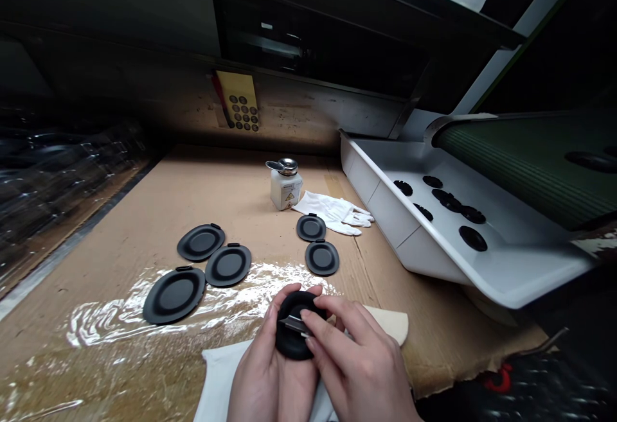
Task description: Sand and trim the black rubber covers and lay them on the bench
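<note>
My left hand cups a black oval rubber part from below and the left, low in the middle of the view. My right hand pinches a small metal blade that lies across the top of the part. Both hands are closed. Beneath them a white cloth lies on the cardboard-covered bench. Three larger black oval parts sit to the left, and two smaller ones just beyond my hands.
A white bottle with a metal pump top and a white glove stand farther back. A white tray on the right holds several black parts below a green conveyor belt. Shiny plastic film covers the near bench.
</note>
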`<state>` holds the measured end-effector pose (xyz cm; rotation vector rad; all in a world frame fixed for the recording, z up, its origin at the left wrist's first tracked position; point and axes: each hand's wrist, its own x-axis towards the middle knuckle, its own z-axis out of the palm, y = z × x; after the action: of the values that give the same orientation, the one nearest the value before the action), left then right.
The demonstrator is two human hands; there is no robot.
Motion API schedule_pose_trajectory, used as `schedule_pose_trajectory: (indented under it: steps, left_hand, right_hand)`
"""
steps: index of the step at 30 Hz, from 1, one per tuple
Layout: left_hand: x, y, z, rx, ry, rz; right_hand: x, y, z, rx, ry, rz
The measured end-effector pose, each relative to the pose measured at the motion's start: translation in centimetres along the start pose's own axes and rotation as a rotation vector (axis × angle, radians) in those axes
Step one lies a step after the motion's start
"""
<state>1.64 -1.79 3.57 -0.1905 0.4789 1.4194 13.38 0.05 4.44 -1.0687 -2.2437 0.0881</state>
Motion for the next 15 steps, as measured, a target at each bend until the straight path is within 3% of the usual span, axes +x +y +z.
schedule_pose_trajectory:
  steps: [9, 15]
  left_hand:
    - [0.0, -0.2, 0.3, 0.0, 0.037, 0.032]
    - [-0.5, -0.5, 1.7, 0.197, 0.114, 0.109]
  right_hand:
    - [-0.1, 0.3, -0.4, 0.032, -0.01, 0.042]
    - [0.0, 5.8, -2.2, -0.218, -0.044, 0.329]
